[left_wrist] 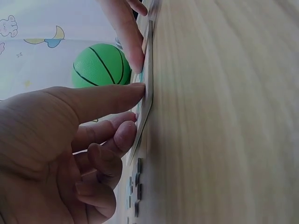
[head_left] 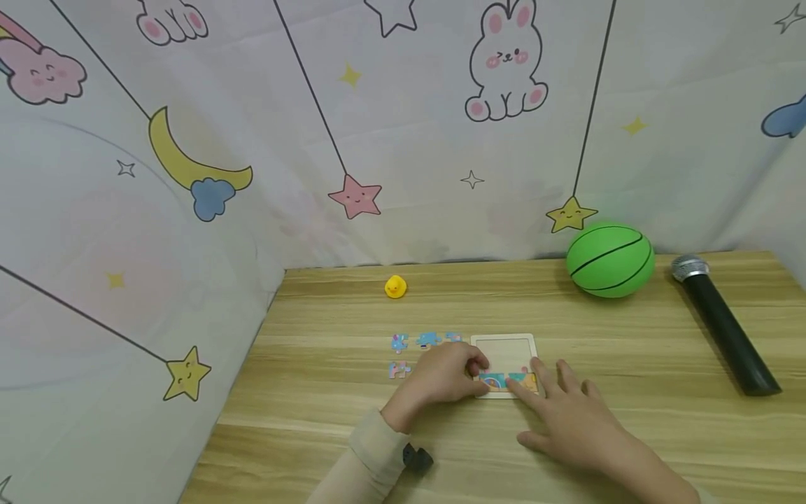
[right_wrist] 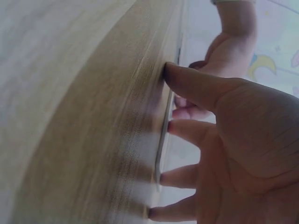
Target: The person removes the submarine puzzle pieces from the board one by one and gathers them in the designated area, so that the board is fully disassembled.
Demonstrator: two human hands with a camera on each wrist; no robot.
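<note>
A small wooden puzzle tray (head_left: 504, 344) with a pale rim lies on the table. Colourful jigsaw pieces fill its near strip, among them an orange-and-teal puzzle piece (head_left: 522, 380) on the right. My left hand (head_left: 443, 374) is at the tray's left side; its thumb and forefinger pinch the left-hand puzzle piece (head_left: 493, 380), the other fingers curled in. From the right, my right hand (head_left: 576, 423) reaches over with fingers spread. Its forefinger touches the pieces near their join, while another fingertip lies at the tray's right rim.
Several loose puzzle pieces (head_left: 428, 339) lie left of the tray. A yellow rubber duck (head_left: 395, 287) sits farther back. Toward the back right are a green ball (head_left: 611, 260) and a black microphone (head_left: 724, 325). A printed cloth (head_left: 415, 140) hangs behind the table (head_left: 302, 350).
</note>
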